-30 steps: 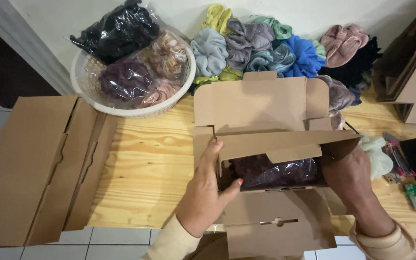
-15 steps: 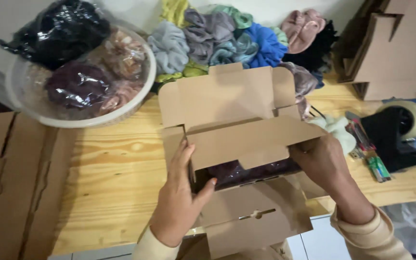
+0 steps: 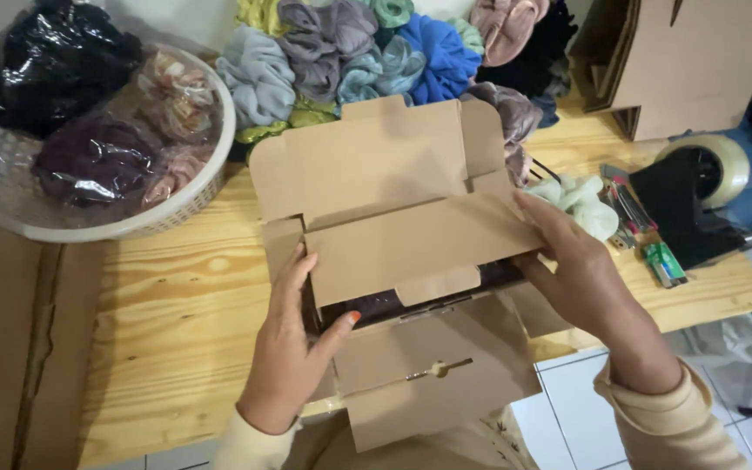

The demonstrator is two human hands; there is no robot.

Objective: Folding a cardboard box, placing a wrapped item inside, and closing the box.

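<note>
Brown corrugated cardboard mailer box (image 3: 393, 235) is gripped at both sides on the pale wooden table (image 3: 167, 322) by left hand (image 3: 293, 357) and right hand (image 3: 580, 274); dark contents (image 3: 376, 305) are mostly hidden under its flap.

white basket (image 3: 180, 213), scrunchie pile (image 3: 393, 52), tape dispenser (image 3: 694, 196) on wooden table (image 3: 176, 322).
</note>
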